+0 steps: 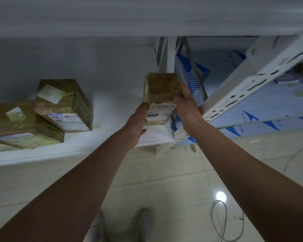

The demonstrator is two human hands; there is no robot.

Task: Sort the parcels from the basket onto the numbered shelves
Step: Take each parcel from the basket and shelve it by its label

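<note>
While we hold the box (160, 95) at the shelf (112, 110) | left hand (136, 123): fingers flat against it | right hand (185, 105): fingers curled round it

**Parcel held at the shelf's right end**

The parcel (162, 95) sits between the left hand (137, 119) and the right hand (185, 103), over the right end of the shelf board (112, 109). Left of the grip, a second parcel (66, 105) lies on the same board, with a third parcel (24, 126) touching it farther left. The slotted upright (243, 88) rises just right of the grip. Below, shoes (142, 224) stand on the floor, with cables (224, 220) to their right.
</note>
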